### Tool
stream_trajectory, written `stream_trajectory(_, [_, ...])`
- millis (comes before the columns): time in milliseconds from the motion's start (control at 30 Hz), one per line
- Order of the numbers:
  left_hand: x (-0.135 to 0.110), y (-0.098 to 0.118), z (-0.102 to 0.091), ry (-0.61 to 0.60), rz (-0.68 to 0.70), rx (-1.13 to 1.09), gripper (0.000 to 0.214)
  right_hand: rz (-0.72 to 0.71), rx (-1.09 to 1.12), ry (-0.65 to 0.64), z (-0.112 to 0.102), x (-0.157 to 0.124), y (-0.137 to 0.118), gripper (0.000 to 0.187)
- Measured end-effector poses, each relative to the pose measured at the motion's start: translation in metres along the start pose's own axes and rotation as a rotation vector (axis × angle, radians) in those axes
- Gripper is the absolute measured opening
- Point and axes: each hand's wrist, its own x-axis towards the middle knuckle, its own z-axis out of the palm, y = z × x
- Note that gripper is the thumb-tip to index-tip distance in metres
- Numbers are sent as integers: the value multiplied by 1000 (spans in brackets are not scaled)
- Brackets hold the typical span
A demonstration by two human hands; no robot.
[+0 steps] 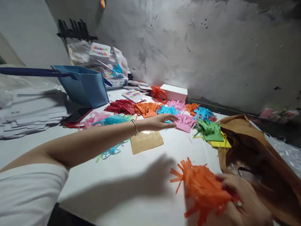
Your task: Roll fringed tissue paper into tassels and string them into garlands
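Observation:
My right hand (242, 201) is closed on a bunch of orange fringed paper (202, 185) at the near right of the white table (131, 185), just in front of a brown cloth bag (256, 147). My left hand (162, 121) reaches across the table, fingers stretched flat and holding nothing. It hovers over the blue fringed paper (167, 110) and beside a pink fringed pile (185, 121). A bangle is on that wrist. A clear packet with brown card (146, 142) lies under my left forearm.
Piles of fringed paper in red (120, 106), orange (147, 108), green (209, 130) and yellow spread across the table's far half. A blue cloth bag (84, 86), a white box (175, 92), printed packets and a dark phone (77, 115) stand behind and left. A grey wall closes the back.

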Motion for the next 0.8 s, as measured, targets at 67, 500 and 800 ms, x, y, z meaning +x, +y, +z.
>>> stream_trajectory(67, [-11,37,35,-169,48,-25,46,-373,-31,-16,1,15,-29,26])
stream_trajectory(500, [-92,79,120,-284,-510,-1056,51,-488,-188,192,-5,-13,-46,38])
stream_trajectory(800, [-97,69,126,-218,-347,-512,54,-465,-286,295,0,-45,-30,43])
